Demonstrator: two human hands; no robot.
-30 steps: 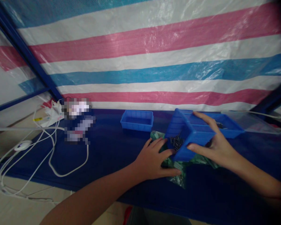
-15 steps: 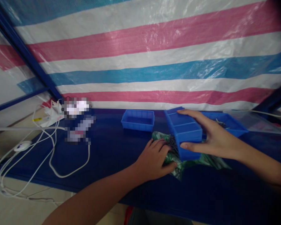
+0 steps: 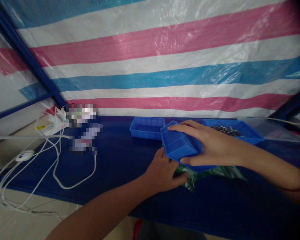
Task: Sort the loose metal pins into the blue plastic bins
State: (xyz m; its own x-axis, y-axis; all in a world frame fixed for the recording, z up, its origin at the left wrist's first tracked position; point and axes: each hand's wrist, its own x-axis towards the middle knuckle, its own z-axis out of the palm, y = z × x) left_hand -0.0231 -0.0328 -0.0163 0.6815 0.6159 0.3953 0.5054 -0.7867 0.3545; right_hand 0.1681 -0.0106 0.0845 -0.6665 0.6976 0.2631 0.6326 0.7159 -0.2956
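My right hand grips a small blue plastic bin, thumb on the near side and fingers over the far side. The bin is tilted, its underside and a wall towards me; its inside is hidden. Beneath it lies a green plastic bag, largely covered by the bin and my hands. My left hand holds the bag's left part, fingers curled over it and partly hidden behind the bin. Behind my right hand stands another blue bin with a heap of thin metal pieces, like screws or nails.
A blue bin stands at the back of the dark blue table. White cables with an inline switch lie on the left. A clear plastic sheet lies at right. Striped sheeting hangs behind.
My right hand has moved left with the bin and turned it further over the bag. More of the metal pieces in the right bin now show. My left hand has stayed in place.
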